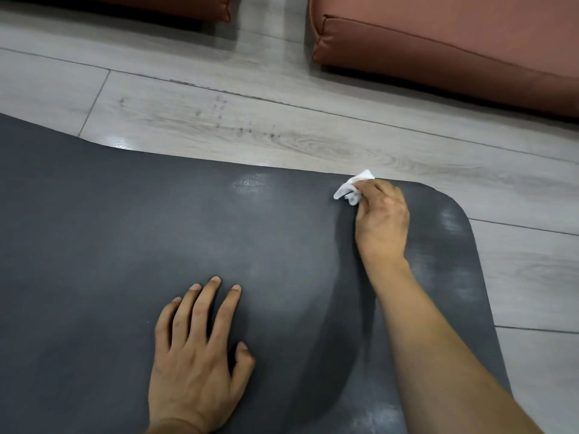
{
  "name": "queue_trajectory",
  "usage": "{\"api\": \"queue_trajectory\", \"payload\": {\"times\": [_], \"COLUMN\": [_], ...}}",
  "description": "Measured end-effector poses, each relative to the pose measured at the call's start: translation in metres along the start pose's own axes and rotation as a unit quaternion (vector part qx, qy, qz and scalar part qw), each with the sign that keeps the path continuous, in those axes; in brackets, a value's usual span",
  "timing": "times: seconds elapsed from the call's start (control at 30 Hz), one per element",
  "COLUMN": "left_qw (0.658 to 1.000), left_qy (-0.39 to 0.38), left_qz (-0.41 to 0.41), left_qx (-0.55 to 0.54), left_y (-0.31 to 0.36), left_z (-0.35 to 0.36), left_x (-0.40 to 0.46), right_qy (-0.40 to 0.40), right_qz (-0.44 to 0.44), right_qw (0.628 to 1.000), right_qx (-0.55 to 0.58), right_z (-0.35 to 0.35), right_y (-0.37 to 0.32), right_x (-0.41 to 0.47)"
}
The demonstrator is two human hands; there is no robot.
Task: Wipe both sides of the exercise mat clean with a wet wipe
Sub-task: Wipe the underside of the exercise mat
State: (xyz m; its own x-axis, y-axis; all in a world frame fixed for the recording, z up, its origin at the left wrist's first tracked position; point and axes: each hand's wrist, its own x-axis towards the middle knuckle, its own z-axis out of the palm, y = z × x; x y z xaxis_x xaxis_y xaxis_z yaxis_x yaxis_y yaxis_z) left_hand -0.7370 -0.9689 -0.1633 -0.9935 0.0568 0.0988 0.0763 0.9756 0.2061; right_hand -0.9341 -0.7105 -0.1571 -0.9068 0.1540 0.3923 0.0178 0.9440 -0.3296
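Head view: right hand (382, 220) hides most of the wipe (352, 187).

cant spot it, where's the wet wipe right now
In the head view, the wet wipe is bunched in the right hand at the mat's far edge, near its rounded right corner.

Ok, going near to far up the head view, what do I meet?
left hand flat on the exercise mat → right hand → wet wipe at the mat's far edge → grey floor → reddish cushions.
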Motion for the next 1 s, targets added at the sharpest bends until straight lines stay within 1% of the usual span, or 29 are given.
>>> {"api": "queue_trajectory", "payload": {"times": [0.03, 0.07, 0.1, 0.13, 0.2, 0.23, 0.27, 0.3, 0.33, 0.37, 0.43, 0.5, 0.53, 0.57, 0.6, 0.63, 0.67, 0.7, 0.77, 0.83, 0.87, 0.9, 0.93, 1.0], "left_qw": [1.0, 1.0, 1.0, 1.0, 1.0, 1.0, 1.0, 1.0, 1.0, 1.0, 1.0, 1.0, 1.0, 1.0, 1.0, 0.999, 0.999, 0.999, 1.0, 1.0, 1.0, 1.0, 1.0, 1.0], "left_qy": [-0.001, -0.001, -0.002, -0.004, -0.008, -0.009, -0.009, -0.008, -0.005, -0.001, -0.002, -0.013, -0.019, -0.024, -0.029, -0.032, -0.034, -0.033, -0.028, -0.024, -0.022, -0.022, -0.021, -0.018], "left_qz": [-0.002, -0.003, -0.005, -0.006, -0.005, -0.001, 0.001, 0.002, 0.001, 0.0, 0.002, 0.002, 0.001, 0.0, -0.001, -0.002, -0.003, -0.003, 0.002, 0.006, 0.005, 0.004, 0.002, 0.001], "left_qx": [0.001, 0.001, 0.001, 0.0, -0.002, -0.001, -0.001, -0.001, -0.001, -0.002, -0.003, -0.002, 0.0, 0.0, -0.001, 0.0, 0.001, 0.002, 0.005, 0.006, 0.004, 0.003, 0.003, 0.002], "left_y": [0.0, 0.0, 0.0, 0.0, -0.001, -0.001, -0.002, -0.001, -0.001, -0.001, -0.001, -0.001, -0.001, -0.001, 0.0, 0.0, 0.0, -0.001, -0.002, -0.002, -0.002, -0.002, -0.001, 0.0], "left_z": [0.0, 0.0, 0.0, 0.0, 0.001, 0.001, 0.001, 0.001, 0.001, 0.001, 0.0, 0.0, 0.0, -0.001, -0.001, -0.002, -0.002, -0.002, -0.001, -0.001, -0.001, -0.002, -0.002, -0.003], "left_x": [0.0, 0.001, 0.001, 0.001, 0.001, 0.001, 0.001, 0.001, 0.0, 0.0, 0.0, 0.001, 0.001, 0.001, 0.002, 0.002, 0.001, 0.001, 0.001, 0.0, 0.0, 0.001, 0.001, 0.001], "right_qy": [0.011, 0.014, 0.001, -0.025, -0.088, -0.118, -0.142, -0.149, -0.134, -0.111, -0.039, -0.007, 0.0, 0.008, 0.014, 0.007, -0.014, -0.041, -0.107, -0.158, -0.167, -0.159, -0.146, -0.085], "right_qz": [0.039, 0.055, 0.039, -0.014, -0.164, -0.229, -0.276, -0.299, -0.299, -0.273, -0.171, -0.048, 0.008, 0.045, 0.061, 0.05, 0.012, -0.048, -0.178, -0.279, -0.305, -0.308, -0.29, -0.209], "right_qw": [0.999, 0.998, 0.998, 0.995, 0.974, 0.958, 0.943, 0.936, 0.94, 0.953, 0.984, 0.998, 0.999, 0.998, 0.998, 0.999, 0.998, 0.993, 0.968, 0.937, 0.929, 0.931, 0.941, 0.973], "right_qx": [0.0, 0.018, 0.058, 0.101, 0.127, 0.126, 0.12, 0.11, 0.092, 0.071, 0.019, -0.03, -0.041, -0.042, -0.025, 0.008, 0.053, 0.1, 0.141, 0.137, 0.128, 0.113, 0.091, 0.039], "right_z": [0.005, 0.014, 0.025, 0.036, 0.05, 0.051, 0.05, 0.047, 0.042, 0.036, 0.016, -0.011, -0.019, -0.02, -0.015, -0.006, 0.006, 0.019, 0.033, 0.034, 0.029, 0.024, 0.015, -0.005], "right_y": [-0.014, -0.035, -0.062, -0.094, -0.155, -0.17, -0.171, -0.159, -0.137, -0.108, -0.041, 0.01, 0.019, 0.017, 0.003, -0.02, -0.05, -0.083, -0.148, -0.172, -0.162, -0.142, -0.114, -0.047], "right_x": [-0.001, -0.002, -0.005, -0.01, -0.027, -0.033, -0.033, -0.029, -0.023, -0.017, -0.009, -0.01, -0.013, -0.017, -0.019, -0.022, -0.027, -0.034, -0.054, -0.067, -0.064, -0.058, -0.052, -0.041]}}
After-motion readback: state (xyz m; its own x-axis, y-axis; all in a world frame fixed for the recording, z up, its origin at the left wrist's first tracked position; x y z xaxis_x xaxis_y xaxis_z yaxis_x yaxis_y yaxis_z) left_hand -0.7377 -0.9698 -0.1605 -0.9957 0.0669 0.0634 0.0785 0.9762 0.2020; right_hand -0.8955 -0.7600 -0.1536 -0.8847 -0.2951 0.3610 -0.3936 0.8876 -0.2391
